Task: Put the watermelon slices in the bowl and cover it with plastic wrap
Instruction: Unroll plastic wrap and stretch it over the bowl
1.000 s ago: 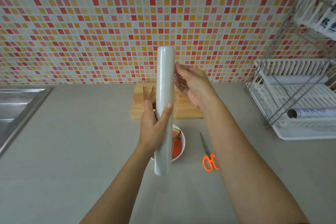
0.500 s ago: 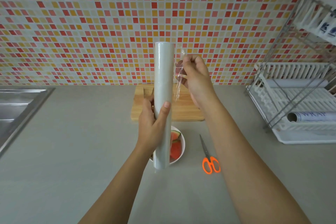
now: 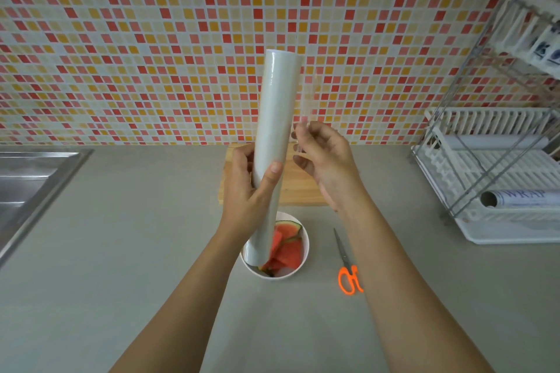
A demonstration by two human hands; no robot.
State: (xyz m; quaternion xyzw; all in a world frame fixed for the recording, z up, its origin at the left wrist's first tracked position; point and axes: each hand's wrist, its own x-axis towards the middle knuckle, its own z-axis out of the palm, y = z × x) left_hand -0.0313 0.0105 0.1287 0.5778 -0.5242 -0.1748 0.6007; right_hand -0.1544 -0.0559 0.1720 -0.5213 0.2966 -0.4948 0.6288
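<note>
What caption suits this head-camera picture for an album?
Left hand holds the plastic wrap roll nearly upright; right hand pinches its film, above the bowl of watermelon slices.

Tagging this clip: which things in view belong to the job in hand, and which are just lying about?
Job: roll, film, bowl, watermelon slices, left hand, right hand, probably scissors.
Lying about: cutting board, dish rack, spare roll, sink.

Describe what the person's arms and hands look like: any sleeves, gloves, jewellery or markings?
Both are bare. The left hand and right hand wear no gloves or visible rings. The left forearm and right forearm show no sleeve, watch or bracelet down to the frame's edge. No markings visible.
</note>
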